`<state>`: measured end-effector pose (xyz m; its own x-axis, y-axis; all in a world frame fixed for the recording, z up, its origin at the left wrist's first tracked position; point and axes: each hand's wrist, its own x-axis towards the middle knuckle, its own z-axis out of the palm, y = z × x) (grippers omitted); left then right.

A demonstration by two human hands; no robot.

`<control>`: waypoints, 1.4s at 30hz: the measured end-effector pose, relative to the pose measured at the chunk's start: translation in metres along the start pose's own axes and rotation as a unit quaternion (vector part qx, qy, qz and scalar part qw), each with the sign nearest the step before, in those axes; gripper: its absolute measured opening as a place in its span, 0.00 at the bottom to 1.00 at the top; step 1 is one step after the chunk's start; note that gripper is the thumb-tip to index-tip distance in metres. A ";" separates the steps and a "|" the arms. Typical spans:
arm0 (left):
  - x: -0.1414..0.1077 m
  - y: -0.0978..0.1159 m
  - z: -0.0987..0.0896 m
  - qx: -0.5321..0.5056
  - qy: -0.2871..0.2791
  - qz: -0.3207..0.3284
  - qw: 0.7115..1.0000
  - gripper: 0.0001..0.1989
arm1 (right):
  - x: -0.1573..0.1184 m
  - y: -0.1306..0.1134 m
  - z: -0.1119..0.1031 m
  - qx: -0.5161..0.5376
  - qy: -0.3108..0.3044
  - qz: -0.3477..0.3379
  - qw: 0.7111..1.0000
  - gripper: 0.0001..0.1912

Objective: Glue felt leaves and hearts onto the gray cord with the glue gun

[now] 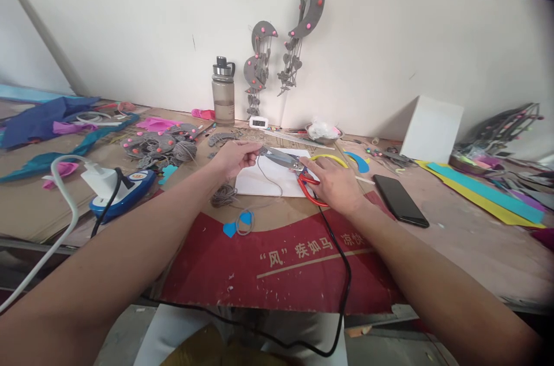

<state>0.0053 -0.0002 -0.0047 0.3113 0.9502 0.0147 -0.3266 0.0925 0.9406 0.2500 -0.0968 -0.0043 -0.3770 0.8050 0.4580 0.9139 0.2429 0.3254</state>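
The scissors [281, 158] lie between my left fingers [251, 148] and my right fingers [309, 165], tips just beside the left ones. Below is a paper sheet [266, 183] on cardboard [277, 291]. Nearer me than my left fingers sits a coil of yarn [224, 195], with two cut-outs [229, 230] nearer still. Left of those fingers lie heaped ornaments [158, 144] and, closer to me, a power strip [141, 188]. Behind them stand a bottle [224, 97] and a clock [258, 122], before the wall [367, 48] where hanging ornaments [318, 8] are. A bowl [321, 138] rests behind my right fingers. Right of these lies a phone [400, 200]; farther right are flat strips [485, 190], with a panel [433, 129] leaning behind.
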 end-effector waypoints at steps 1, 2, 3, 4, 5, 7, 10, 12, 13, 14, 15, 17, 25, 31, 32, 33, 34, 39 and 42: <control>0.000 0.000 0.000 -0.005 -0.002 -0.003 1.000 0.05 | 0.000 0.000 0.000 0.001 -0.003 0.000 1.000 0.24; -0.001 0.000 0.000 -0.009 -0.002 -0.006 1.000 0.05 | 0.000 0.000 0.000 0.003 -0.006 -0.001 1.000 0.24; -0.001 0.000 0.001 -0.012 -0.004 -0.007 1.000 0.06 | 0.000 0.000 0.001 0.004 -0.010 -0.002 1.000 0.24; -0.001 0.001 0.001 -0.014 -0.005 -0.006 1.000 0.06 | 0.001 0.000 0.001 0.007 -0.014 -0.004 1.000 0.24; -0.001 0.001 0.001 -0.014 -0.007 -0.005 1.000 0.06 | 0.001 0.000 0.001 0.009 -0.018 -0.005 1.000 0.24; -0.001 0.000 0.001 -0.014 -0.004 -0.004 1.000 0.06 | 0.001 0.000 0.002 0.013 -0.022 -0.005 1.000 0.25; 0.000 0.000 0.001 -0.017 0.001 -0.010 1.000 0.06 | 0.001 0.000 0.002 0.019 -0.030 -0.002 0.999 0.25; 0.000 0.000 0.000 -0.018 0.001 -0.011 1.000 0.06 | 0.001 0.000 0.001 0.021 -0.036 -0.002 0.999 0.25; 0.000 0.000 0.000 -0.018 0.000 -0.009 1.000 0.06 | 0.001 0.000 0.001 0.021 -0.039 -0.003 0.999 0.26; 0.000 0.000 0.000 -0.017 -0.001 -0.007 1.000 0.07 | 0.001 -0.001 0.001 0.021 -0.042 -0.004 0.999 0.26; 0.000 0.000 0.000 -0.016 -0.001 -0.006 1.000 0.07 | 0.001 -0.001 0.001 0.019 -0.044 -0.004 0.999 0.26; 0.000 0.000 0.000 -0.015 -0.002 -0.005 1.000 0.08 | 0.001 -0.001 0.001 0.015 -0.045 -0.001 0.999 0.26; 0.001 -0.002 -0.002 -0.017 -0.009 -0.005 1.000 0.09 | 0.001 0.000 0.000 0.006 -0.034 -0.011 0.999 0.26; 0.001 -0.004 -0.002 0.006 -0.015 0.004 1.000 0.09 | 0.001 0.001 0.001 0.011 -0.025 -0.016 1.000 0.26; 0.002 -0.005 -0.002 0.013 -0.013 0.008 1.000 0.08 | 0.001 0.001 0.001 0.010 -0.028 -0.015 0.999 0.27; 0.003 -0.005 -0.003 0.020 -0.010 0.012 1.000 0.08 | 0.001 0.001 0.002 0.009 -0.034 -0.014 0.999 0.27; 0.004 -0.006 -0.004 0.029 -0.005 0.016 0.999 0.08 | 0.000 0.002 0.002 0.010 -0.038 -0.014 0.999 0.27; 0.009 -0.007 -0.011 0.083 0.043 0.075 0.993 0.10 | -0.003 0.007 0.005 0.038 -0.044 -0.074 0.996 0.26; 0.009 -0.003 -0.013 0.089 0.063 0.085 0.990 0.10 | -0.004 0.010 0.006 0.064 -0.040 -0.104 0.992 0.25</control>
<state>-0.0029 0.0116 -0.0121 0.1471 0.9784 0.1455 -0.1991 -0.1148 0.9732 0.2615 -0.0945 -0.0085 -0.5515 0.7693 0.3224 0.8307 0.4714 0.2962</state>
